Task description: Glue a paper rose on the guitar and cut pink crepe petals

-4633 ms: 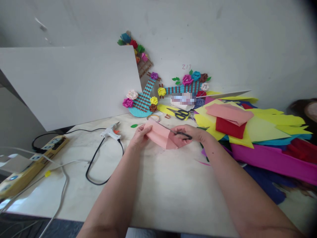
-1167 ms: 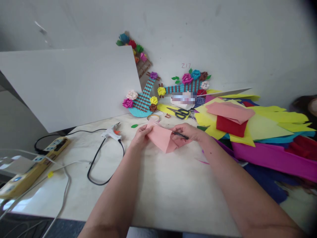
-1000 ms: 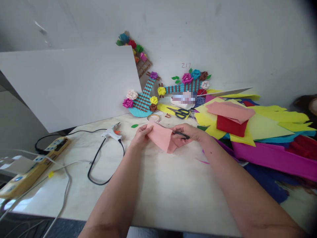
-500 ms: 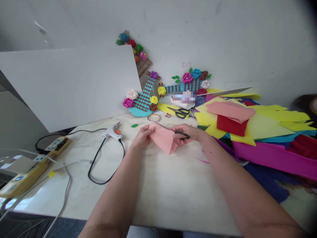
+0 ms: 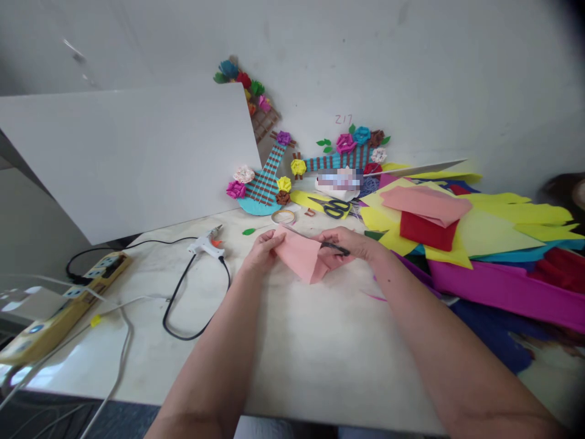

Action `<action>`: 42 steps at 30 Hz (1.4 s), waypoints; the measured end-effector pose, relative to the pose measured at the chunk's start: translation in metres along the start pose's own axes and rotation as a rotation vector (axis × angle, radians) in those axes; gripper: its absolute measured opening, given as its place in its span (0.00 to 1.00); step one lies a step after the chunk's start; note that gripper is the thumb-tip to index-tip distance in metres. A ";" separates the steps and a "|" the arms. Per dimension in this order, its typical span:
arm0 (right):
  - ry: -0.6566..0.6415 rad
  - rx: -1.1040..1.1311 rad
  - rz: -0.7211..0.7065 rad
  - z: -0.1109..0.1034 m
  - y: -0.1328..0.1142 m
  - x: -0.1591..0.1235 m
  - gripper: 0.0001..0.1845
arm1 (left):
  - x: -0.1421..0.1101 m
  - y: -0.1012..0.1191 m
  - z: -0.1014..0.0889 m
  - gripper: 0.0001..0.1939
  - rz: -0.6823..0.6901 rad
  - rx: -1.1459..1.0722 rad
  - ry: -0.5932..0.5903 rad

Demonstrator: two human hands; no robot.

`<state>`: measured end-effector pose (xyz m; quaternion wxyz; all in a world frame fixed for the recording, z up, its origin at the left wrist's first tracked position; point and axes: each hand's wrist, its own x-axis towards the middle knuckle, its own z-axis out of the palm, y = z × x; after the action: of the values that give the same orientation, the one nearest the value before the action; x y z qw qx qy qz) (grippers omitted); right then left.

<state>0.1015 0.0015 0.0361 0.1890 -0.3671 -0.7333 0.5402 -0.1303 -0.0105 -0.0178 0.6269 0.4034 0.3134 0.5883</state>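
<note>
My left hand (image 5: pixel 260 251) pinches the left edge of a folded pink paper sheet (image 5: pixel 300 256), held just above the pale table (image 5: pixel 301 341). My right hand (image 5: pixel 350 242) grips black-handled scissors (image 5: pixel 333 247), whose blades reach along the sheet's upper edge toward the left hand. The paper hides part of the blades and my right fingers.
A white glue gun (image 5: pixel 203 245) with a black cable lies left of my hands, a yellow power strip (image 5: pixel 55 305) farther left. Second scissors (image 5: pixel 333 208) and a tape roll (image 5: pixel 283 216) lie behind. Stacked coloured paper (image 5: pixel 461 238) fills the right; paper-flower guitars (image 5: pixel 265 183) and a white board (image 5: pixel 132 158) lean on the wall.
The scissors have worked along the pink sheet's top edge while my left hand turned the sheet slightly. Both hands stay in nearly the same spot.
</note>
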 end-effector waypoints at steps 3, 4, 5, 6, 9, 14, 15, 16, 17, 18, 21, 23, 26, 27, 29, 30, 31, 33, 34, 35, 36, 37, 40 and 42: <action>-0.001 -0.020 -0.012 -0.002 0.005 0.003 0.25 | 0.000 0.000 0.000 0.10 0.004 0.006 -0.009; 0.000 -0.022 -0.020 -0.002 0.007 0.004 0.25 | 0.000 0.000 0.000 0.10 0.006 0.010 -0.010; 0.001 -0.022 -0.028 -0.003 0.008 0.005 0.24 | 0.000 0.000 0.000 0.10 0.009 0.014 -0.006; 0.002 -0.021 -0.031 -0.003 0.009 0.005 0.24 | 0.000 0.000 0.000 0.10 0.012 0.016 -0.001; 0.008 -0.033 -0.021 -0.003 0.009 0.005 0.23 | -0.001 0.001 0.000 0.10 0.011 0.020 0.003; 0.025 -0.025 0.020 -0.003 0.003 0.002 0.23 | -0.002 0.004 0.001 0.11 -0.035 0.049 -0.002; 0.025 -0.017 0.031 -0.002 0.001 0.001 0.23 | -0.002 0.004 0.001 0.11 -0.042 0.054 0.000; 0.022 -0.009 0.046 -0.002 -0.001 -0.001 0.23 | -0.002 0.004 0.001 0.11 -0.043 0.057 0.000; 0.017 -0.002 0.063 -0.001 -0.003 -0.002 0.23 | -0.002 0.004 0.001 0.12 -0.043 0.059 -0.004; 0.009 0.005 0.079 -0.001 -0.004 -0.003 0.22 | -0.002 0.003 0.001 0.12 -0.043 0.062 -0.011; -0.031 0.024 0.093 0.001 -0.006 -0.004 0.21 | -0.001 0.002 0.000 0.12 -0.039 0.065 -0.029; -0.060 0.035 0.075 0.001 -0.005 -0.004 0.21 | -0.001 0.001 0.000 0.12 -0.042 0.062 -0.036; -0.083 0.050 0.055 0.002 -0.001 -0.002 0.21 | -0.001 0.000 0.001 0.10 -0.047 0.052 -0.040; -0.086 0.055 0.051 0.002 0.000 -0.001 0.20 | -0.001 0.000 0.001 0.10 -0.051 0.052 -0.041; -0.091 0.070 0.045 0.003 0.001 0.000 0.20 | -0.002 -0.001 0.003 0.10 -0.053 0.053 -0.041; -0.092 0.078 0.044 0.004 0.001 0.001 0.19 | -0.002 -0.001 0.003 0.11 -0.054 0.055 -0.040; -0.090 0.083 0.045 0.004 0.001 0.001 0.19 | -0.002 -0.001 0.004 0.11 -0.055 0.058 -0.040; -0.072 0.073 0.042 0.005 0.001 0.002 0.19 | -0.002 -0.001 0.004 0.11 -0.053 0.061 -0.039; -0.059 0.063 0.035 0.005 0.001 0.002 0.19 | -0.002 -0.001 0.003 0.11 -0.051 0.061 -0.038; -0.046 0.050 0.024 0.005 0.001 0.002 0.19 | -0.002 -0.001 0.003 0.11 -0.048 0.060 -0.039; -0.033 0.038 0.010 0.005 0.001 0.002 0.19 | -0.002 -0.002 0.002 0.11 -0.044 0.059 -0.040; -0.019 0.028 0.001 0.005 0.002 0.002 0.19 | -0.002 -0.002 0.002 0.11 -0.041 0.058 -0.040; 0.021 -0.003 -0.005 0.005 0.004 0.004 0.20 | -0.001 -0.002 0.001 0.12 -0.041 0.059 -0.043; 0.034 -0.017 -0.014 0.004 0.006 0.006 0.21 | -0.001 -0.001 0.001 0.12 -0.043 0.060 -0.044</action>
<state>0.0971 0.0038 0.0279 0.2020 -0.3727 -0.7370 0.5264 -0.1294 -0.0118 -0.0188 0.6339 0.4277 0.3257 0.5560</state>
